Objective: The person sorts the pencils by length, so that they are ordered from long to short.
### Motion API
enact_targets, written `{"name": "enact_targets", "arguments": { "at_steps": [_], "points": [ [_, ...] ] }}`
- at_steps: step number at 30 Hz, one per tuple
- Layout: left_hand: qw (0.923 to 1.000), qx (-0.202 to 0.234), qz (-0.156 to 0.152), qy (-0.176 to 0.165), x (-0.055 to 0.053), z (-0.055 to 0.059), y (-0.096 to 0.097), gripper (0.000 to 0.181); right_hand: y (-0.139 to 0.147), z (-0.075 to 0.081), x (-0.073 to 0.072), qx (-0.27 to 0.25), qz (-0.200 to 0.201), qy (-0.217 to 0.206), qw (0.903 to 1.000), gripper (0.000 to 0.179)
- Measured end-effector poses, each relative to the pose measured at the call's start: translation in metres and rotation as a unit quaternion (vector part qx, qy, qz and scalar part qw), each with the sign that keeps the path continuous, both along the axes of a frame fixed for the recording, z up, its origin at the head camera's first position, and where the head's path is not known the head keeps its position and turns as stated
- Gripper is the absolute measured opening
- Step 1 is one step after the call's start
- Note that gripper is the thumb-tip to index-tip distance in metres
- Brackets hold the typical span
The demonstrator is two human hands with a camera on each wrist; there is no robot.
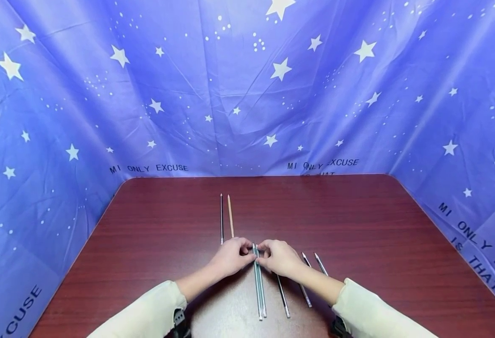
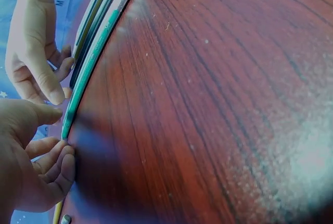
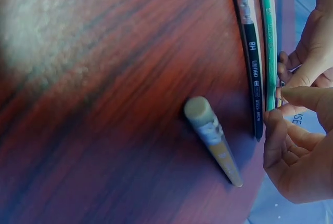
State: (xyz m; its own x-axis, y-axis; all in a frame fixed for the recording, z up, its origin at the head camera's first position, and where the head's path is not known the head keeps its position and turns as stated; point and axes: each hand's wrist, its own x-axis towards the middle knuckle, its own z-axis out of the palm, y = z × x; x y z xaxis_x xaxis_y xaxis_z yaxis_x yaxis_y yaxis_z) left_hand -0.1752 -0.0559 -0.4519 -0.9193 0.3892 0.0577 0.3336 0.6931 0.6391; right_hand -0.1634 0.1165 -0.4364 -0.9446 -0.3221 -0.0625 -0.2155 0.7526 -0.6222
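Note:
Two green pencils [image 1: 259, 291] lie side by side at the middle of the table, their erasers toward the person. Around their far ends, my left hand [image 1: 232, 257] has thumb and fingertips at the left side. My right hand [image 1: 280, 258] meets them from the right, its thumb and forefinger bent at the pencils. In the left wrist view the left fingertips are right at the far end of a green pencil [image 2: 88, 68]. From the right wrist, a green pencil [image 3: 270, 47] runs up to the pinching right fingers. The pencils' tips are partly hidden.
Left of the hands lie a black pencil [image 1: 221, 218] and a tan pencil [image 1: 230, 216]. Another black pencil [image 1: 283, 295] and two more pencils lie under and beside the right forearm. Blue star-printed cloth [image 1: 239, 89] surrounds the dark red table [image 1: 154, 211].

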Motion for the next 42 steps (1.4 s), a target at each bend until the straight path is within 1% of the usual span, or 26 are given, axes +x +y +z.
{"name": "enact_targets", "arguments": {
  "at_steps": [8, 13, 21, 29, 32, 37, 40, 42],
  "points": [
    [0.9995, -0.024, 0.013, 0.017, 0.0, -0.001, 0.005, 0.027, -0.002, -0.003, -0.001, 0.037, -0.007, 0.04, 0.9985, 0.03],
    [0.9991, -0.03, 0.02, 0.022, 0.0, -0.002, 0.006, 0.028, -0.002, -0.005, -0.002, 0.043, -0.004, 0.063, 0.9971, 0.029],
    [0.9985, -0.037, 0.022, 0.035, -0.001, -0.002, 0.007, 0.028, -0.003, -0.005, -0.002, 0.053, -0.001, 0.065, 0.9965, 0.031],
    [0.998, -0.046, 0.037, 0.021, -0.003, 0.0, 0.009, 0.027, -0.006, -0.002, -0.001, 0.047, 0.001, 0.072, 0.9963, 0.033],
    [0.9985, -0.038, 0.039, 0.01, -0.004, 0.001, 0.011, 0.027, -0.007, -0.003, -0.001, 0.045, 0.001, 0.076, 0.9961, 0.033],
    [0.9989, -0.012, 0.044, -0.008, -0.004, 0.004, 0.014, 0.025, -0.008, -0.005, 0.0, 0.043, 0.004, 0.072, 0.9965, 0.039],
    [0.9979, 0.02, 0.05, -0.036, -0.004, 0.005, 0.014, 0.024, -0.009, -0.006, 0.001, 0.039, 0.002, 0.068, 0.9969, 0.041],
    [0.9959, 0.043, 0.054, -0.058, -0.004, 0.006, 0.015, 0.025, -0.009, -0.006, 0.002, 0.036, -0.002, 0.066, 0.9971, 0.041]
  ]
}}
